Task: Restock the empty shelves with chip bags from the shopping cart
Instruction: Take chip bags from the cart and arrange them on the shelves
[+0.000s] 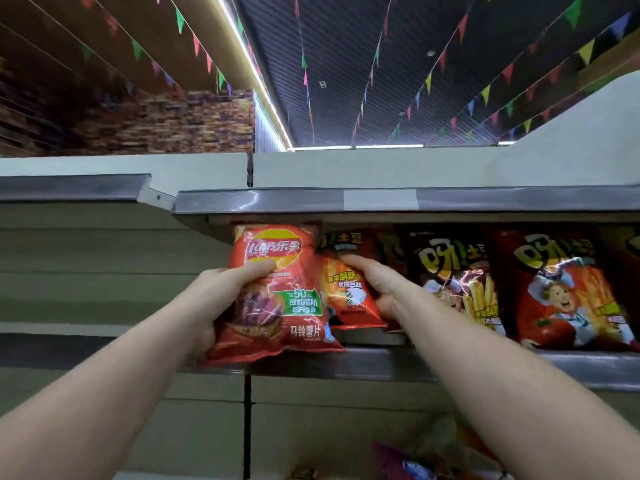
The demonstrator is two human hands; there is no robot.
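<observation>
progress: part done; fry-snack bags [571, 292] fill the shelf [381, 367] on the right, left section bare | left hand [214, 296] grips Lay's bag [277, 292] at shelf edge | right hand [377, 282] pinches neighbouring bag [343, 292]

glossy plastic chip bag [273, 292], metal shelf [381, 367]

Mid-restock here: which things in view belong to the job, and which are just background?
Job:
- Lay's bag, in left hand grip
- fries bag, in right hand grip
- shelf
- stocked fries bags

Background:
- pennant strings
- ceiling light strip
- brick-pattern wall
</observation>
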